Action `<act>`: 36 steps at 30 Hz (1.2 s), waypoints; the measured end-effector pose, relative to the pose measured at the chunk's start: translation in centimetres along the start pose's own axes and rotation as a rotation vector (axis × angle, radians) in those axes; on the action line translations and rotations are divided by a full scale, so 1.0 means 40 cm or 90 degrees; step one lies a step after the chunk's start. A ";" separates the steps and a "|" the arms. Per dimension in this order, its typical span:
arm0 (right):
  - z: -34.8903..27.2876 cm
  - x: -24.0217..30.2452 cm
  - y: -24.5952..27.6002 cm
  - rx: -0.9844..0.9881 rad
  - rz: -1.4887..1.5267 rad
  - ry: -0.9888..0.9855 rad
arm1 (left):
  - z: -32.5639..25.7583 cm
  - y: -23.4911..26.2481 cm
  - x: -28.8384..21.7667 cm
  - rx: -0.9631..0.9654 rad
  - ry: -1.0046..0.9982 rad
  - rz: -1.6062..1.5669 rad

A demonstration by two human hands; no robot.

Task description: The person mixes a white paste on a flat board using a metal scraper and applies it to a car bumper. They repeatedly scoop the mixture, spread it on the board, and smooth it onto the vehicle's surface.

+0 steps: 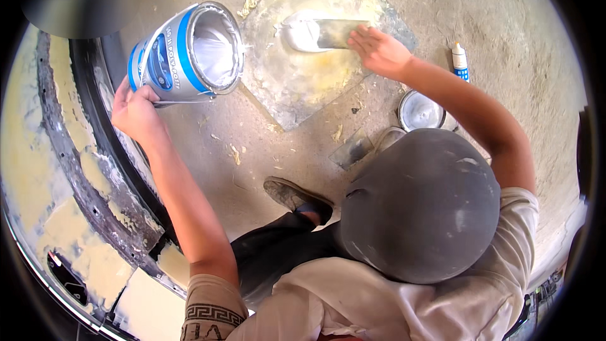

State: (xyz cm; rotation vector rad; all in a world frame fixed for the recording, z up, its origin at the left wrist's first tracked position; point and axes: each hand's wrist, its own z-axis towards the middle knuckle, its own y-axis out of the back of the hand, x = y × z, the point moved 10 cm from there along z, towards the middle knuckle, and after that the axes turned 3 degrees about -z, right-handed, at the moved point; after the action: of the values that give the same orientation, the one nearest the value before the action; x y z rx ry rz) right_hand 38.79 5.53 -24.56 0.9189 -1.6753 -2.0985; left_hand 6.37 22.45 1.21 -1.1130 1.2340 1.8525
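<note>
Head view is showing the left hand [134, 110] gripping a tilted open can [187, 52] just left of a floor board [315, 82], right-hand fingers [369, 41] pressing a spreader [331, 33] into the board's putty; tipping further risks spilling.

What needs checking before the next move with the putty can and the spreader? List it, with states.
1. Left hand grips the tilted can by its base: ok.
2. Can mouth faces the mixing board: ok.
3. Putty left inside the can: cannot tell.
4. Right hand holds the spreader flat on the board: ok.
5. Grey putty lump sits on the board, at the blade's end: ok.
6. Small tube and round lid lie off the board, beside the right forearm: ok.
</note>
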 end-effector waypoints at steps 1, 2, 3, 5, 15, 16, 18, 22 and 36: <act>-0.019 0.003 -0.001 0.034 -0.003 0.010 | -0.004 -0.006 0.002 0.001 0.006 0.001; -0.039 -0.002 -0.001 0.067 -0.005 0.020 | -0.007 -0.016 0.001 0.003 0.012 0.001; -0.050 -0.015 0.008 0.094 -0.010 0.029 | -0.006 -0.020 -0.006 0.001 0.012 0.003; -0.081 -0.042 0.014 0.145 0.042 -0.008 | -0.001 -0.019 0.006 0.006 0.010 0.010; -0.028 -0.306 0.434 -0.296 0.182 -0.293 | -0.002 0.001 0.018 0.011 0.072 0.018; -0.012 -0.317 0.449 -0.316 0.248 -0.303 | -0.014 -0.008 0.010 0.001 0.073 -0.006; 0.022 -0.324 0.479 -0.356 0.380 -0.322 | -0.009 -0.007 0.018 0.011 0.079 -0.015; 0.117 -0.269 0.529 -0.375 0.473 -0.244 | -0.013 -0.009 0.007 0.031 0.067 -0.012; 0.351 -0.137 0.377 -0.142 0.584 -0.260 | -0.063 -0.072 -0.059 0.111 -0.037 -0.023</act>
State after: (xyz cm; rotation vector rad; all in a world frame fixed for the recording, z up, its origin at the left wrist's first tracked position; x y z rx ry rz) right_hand 31.56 15.29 -7.05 -0.3491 -1.5370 -1.7805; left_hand 10.59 20.99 1.71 -0.9740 1.3058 1.7033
